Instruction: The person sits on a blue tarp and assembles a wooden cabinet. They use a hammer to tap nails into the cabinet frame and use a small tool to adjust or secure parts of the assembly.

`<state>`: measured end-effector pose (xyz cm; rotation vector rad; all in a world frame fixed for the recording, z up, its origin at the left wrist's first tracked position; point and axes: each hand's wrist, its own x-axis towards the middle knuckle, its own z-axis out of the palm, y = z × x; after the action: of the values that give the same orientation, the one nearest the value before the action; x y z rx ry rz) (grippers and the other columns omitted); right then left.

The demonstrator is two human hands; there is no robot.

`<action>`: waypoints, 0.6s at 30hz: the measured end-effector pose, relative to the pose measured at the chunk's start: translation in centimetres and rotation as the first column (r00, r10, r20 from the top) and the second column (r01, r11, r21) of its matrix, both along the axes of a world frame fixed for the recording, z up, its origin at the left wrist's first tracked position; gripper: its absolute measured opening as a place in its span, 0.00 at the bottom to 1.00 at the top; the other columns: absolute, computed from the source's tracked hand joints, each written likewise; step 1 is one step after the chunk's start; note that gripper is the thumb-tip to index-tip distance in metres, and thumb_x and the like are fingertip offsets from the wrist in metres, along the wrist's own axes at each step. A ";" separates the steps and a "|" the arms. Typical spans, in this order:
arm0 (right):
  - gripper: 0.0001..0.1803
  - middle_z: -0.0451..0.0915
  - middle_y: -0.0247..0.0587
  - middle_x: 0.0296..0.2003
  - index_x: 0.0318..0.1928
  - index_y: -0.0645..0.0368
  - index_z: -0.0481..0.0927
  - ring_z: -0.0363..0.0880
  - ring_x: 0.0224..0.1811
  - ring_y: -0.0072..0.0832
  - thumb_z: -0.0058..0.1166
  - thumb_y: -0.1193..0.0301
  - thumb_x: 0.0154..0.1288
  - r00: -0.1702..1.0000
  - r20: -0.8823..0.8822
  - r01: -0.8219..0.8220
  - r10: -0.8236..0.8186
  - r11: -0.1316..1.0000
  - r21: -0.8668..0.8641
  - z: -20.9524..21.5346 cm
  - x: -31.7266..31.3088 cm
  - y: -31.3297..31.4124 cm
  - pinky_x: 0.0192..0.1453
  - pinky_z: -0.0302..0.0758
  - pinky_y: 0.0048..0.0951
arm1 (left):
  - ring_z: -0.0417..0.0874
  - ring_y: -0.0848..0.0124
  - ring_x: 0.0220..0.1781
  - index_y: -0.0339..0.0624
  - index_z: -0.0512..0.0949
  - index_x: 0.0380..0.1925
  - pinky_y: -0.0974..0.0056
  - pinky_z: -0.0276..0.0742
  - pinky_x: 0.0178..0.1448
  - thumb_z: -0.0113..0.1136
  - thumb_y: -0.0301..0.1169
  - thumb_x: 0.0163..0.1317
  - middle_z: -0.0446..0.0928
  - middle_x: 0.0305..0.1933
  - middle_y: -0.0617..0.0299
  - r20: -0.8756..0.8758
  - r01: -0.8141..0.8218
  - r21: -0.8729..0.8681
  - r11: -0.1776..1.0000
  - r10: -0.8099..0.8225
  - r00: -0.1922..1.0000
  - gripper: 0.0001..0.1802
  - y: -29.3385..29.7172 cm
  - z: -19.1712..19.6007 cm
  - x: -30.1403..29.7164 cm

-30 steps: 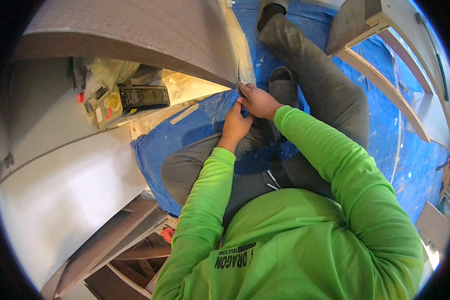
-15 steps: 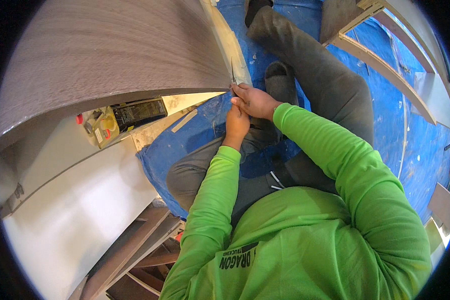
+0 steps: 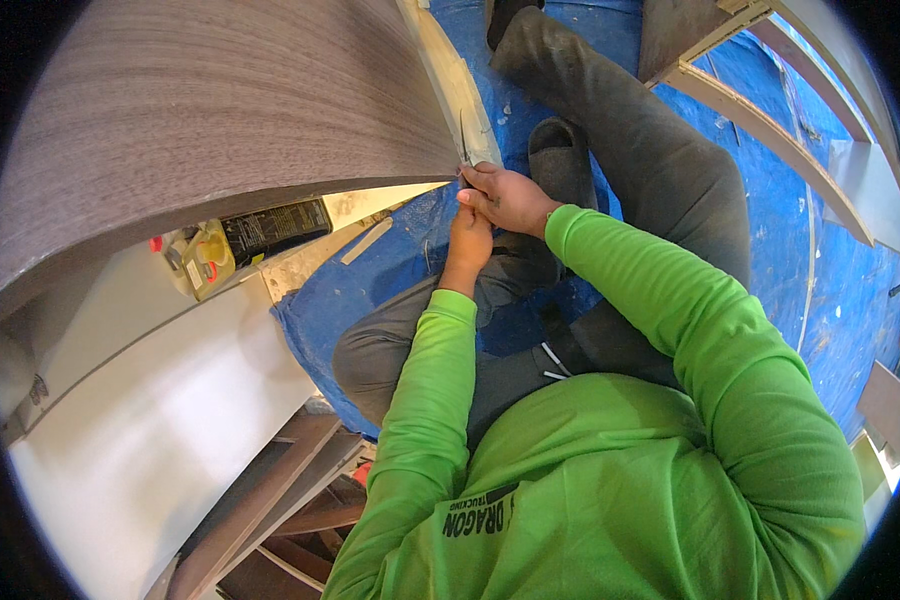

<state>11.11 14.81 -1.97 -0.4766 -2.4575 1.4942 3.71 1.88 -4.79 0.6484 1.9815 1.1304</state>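
Observation:
A large panel with a brown wood-grain face [image 3: 260, 90] fills the upper left, its curved edge toward me. My two hands meet at its right corner. The right hand [image 3: 513, 200] is closed, fingers pinched around a thin, dark, pointed tool [image 3: 462, 140] whose tip points away from me along the panel's side. Its exact kind is hard to make out. Just below, touching the right hand, my left hand [image 3: 469, 240] is closed with its thumb up at the corner. Whatever lies between its fingers is hidden.
Under the panel lie a dark rectangular can [image 3: 275, 230] and a yellowish container [image 3: 208, 262] with red caps. A blue tarp [image 3: 400, 265] covers the floor. Curved wooden frames [image 3: 780, 140] stand at upper right. A white panel [image 3: 160, 420] and brown boards [image 3: 255, 500] lie at lower left.
Both hands remain at the panel's corner, the left one slightly further left. The tool still points away from me.

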 end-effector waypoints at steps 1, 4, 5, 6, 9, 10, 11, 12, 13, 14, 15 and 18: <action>0.30 0.77 0.59 0.52 0.63 0.69 0.71 0.78 0.53 0.53 0.48 0.55 0.73 1.000 -0.011 0.018 -0.019 1.000 -0.003 0.1 -0.1 -0.1 0.57 0.76 0.43 | 0.80 0.39 0.55 0.36 0.68 0.59 0.49 0.76 0.54 0.44 0.39 0.76 0.80 0.51 0.37 -0.062 0.019 -0.013 1.000 -0.020 0.998 0.21 0.1 0.6 0.0; 0.30 0.78 0.59 0.52 0.61 0.70 0.73 0.78 0.53 0.53 0.50 0.55 0.72 0.999 0.028 0.031 -0.031 0.999 -0.024 0.4 -0.1 -0.1 0.57 0.76 0.42 | 0.80 0.39 0.54 0.35 0.67 0.59 0.48 0.76 0.53 0.43 0.38 0.76 0.79 0.51 0.37 -0.198 0.051 -0.037 0.998 -0.057 0.979 0.20 0.4 1.5 0.1; 0.30 0.78 0.59 0.51 0.60 0.70 0.73 0.78 0.53 0.54 0.51 0.55 0.72 0.999 0.025 0.034 -0.033 0.999 -0.037 0.5 -0.1 -0.2 0.57 0.76 0.42 | 0.80 0.39 0.54 0.35 0.67 0.59 0.48 0.76 0.53 0.42 0.38 0.76 0.79 0.51 0.36 -0.236 0.057 -0.042 0.997 -0.066 0.970 0.20 0.4 1.7 0.1; 0.30 0.78 0.59 0.51 0.60 0.70 0.73 0.78 0.53 0.54 0.51 0.55 0.71 0.999 0.022 0.037 -0.036 0.998 -0.049 0.5 -0.2 -0.2 0.58 0.76 0.42 | 0.79 0.38 0.54 0.35 0.67 0.59 0.47 0.76 0.53 0.42 0.37 0.76 0.79 0.51 0.36 -0.236 0.061 -0.052 0.997 -0.071 0.969 0.20 0.4 1.8 0.1; 0.29 0.78 0.59 0.51 0.59 0.70 0.74 0.78 0.53 0.54 0.52 0.55 0.71 0.999 0.006 0.051 -0.051 0.997 -0.052 0.7 -0.2 -0.4 0.58 0.75 0.42 | 0.79 0.37 0.54 0.34 0.67 0.59 0.46 0.76 0.52 0.41 0.35 0.76 0.78 0.51 0.34 -0.238 0.075 -0.067 0.995 -0.089 0.967 0.19 0.4 1.9 0.1; 0.29 0.78 0.60 0.50 0.59 0.70 0.74 0.78 0.53 0.54 0.52 0.55 0.71 0.998 -0.001 0.057 -0.058 0.997 -0.047 0.6 -0.1 -0.4 0.58 0.75 0.42 | 0.79 0.37 0.54 0.34 0.67 0.59 0.46 0.76 0.52 0.42 0.35 0.76 0.78 0.51 0.33 -0.242 0.084 -0.064 0.994 -0.097 0.965 0.19 0.4 1.9 0.1; 0.29 0.78 0.60 0.50 0.58 0.69 0.74 0.78 0.53 0.54 0.52 0.55 0.71 0.999 -0.010 0.052 -0.053 0.998 -0.035 0.4 -0.2 -0.3 0.58 0.75 0.42 | 0.79 0.37 0.54 0.34 0.66 0.59 0.45 0.76 0.52 0.42 0.34 0.75 0.78 0.51 0.33 -0.246 0.093 -0.061 0.994 -0.105 0.964 0.19 0.5 1.9 0.1; 0.28 0.78 0.60 0.50 0.58 0.69 0.75 0.78 0.53 0.54 0.51 0.55 0.71 0.999 -0.018 0.047 -0.048 0.999 -0.022 0.3 -0.3 -0.2 0.57 0.75 0.42 | 0.79 0.36 0.53 0.34 0.66 0.60 0.45 0.76 0.52 0.43 0.34 0.75 0.78 0.51 0.33 -0.255 0.091 -0.050 0.995 -0.100 0.962 0.19 0.5 1.8 0.1; 0.28 0.78 0.60 0.49 0.58 0.69 0.75 0.78 0.52 0.54 0.51 0.55 0.71 0.999 -0.027 0.040 -0.041 0.999 -0.010 0.2 -0.3 -0.1 0.57 0.75 0.42 | 0.79 0.36 0.53 0.34 0.65 0.60 0.45 0.76 0.51 0.43 0.34 0.75 0.78 0.51 0.33 -0.264 0.087 -0.038 0.995 -0.094 0.960 0.19 0.7 1.9 0.2; 0.28 0.78 0.60 0.48 0.57 0.69 0.75 0.78 0.52 0.54 0.51 0.55 0.71 0.999 -0.018 0.041 -0.041 0.999 -0.006 0.2 -0.4 -0.1 0.57 0.75 0.42 | 0.79 0.36 0.52 0.35 0.65 0.61 0.44 0.76 0.51 0.44 0.34 0.74 0.78 0.50 0.33 -0.273 0.083 -0.026 0.996 -0.087 0.958 0.20 0.8 1.9 0.2; 0.28 0.79 0.60 0.48 0.57 0.69 0.75 0.78 0.51 0.54 0.51 0.55 0.71 0.999 -0.009 0.041 -0.041 0.999 -0.002 0.2 -0.5 -0.1 0.56 0.76 0.42 | 0.79 0.36 0.52 0.35 0.64 0.61 0.44 0.76 0.51 0.44 0.34 0.74 0.79 0.50 0.33 -0.268 0.076 -0.023 0.997 -0.079 0.960 0.20 0.9 2.0 0.3; 0.28 0.79 0.59 0.46 0.56 0.69 0.76 0.79 0.50 0.54 0.51 0.55 0.71 0.999 -0.013 0.047 -0.047 0.999 -0.010 0.0 -0.5 0.0 0.55 0.76 0.43 | 0.79 0.36 0.52 0.35 0.63 0.63 0.44 0.76 0.50 0.45 0.34 0.74 0.79 0.50 0.33 -0.245 0.064 -0.038 0.997 -0.071 0.967 0.22 1.1 1.9 0.3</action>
<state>10.59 14.80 -2.00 -0.5205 -2.4129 1.4871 4.06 3.01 -2.87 0.8699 2.1620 1.0172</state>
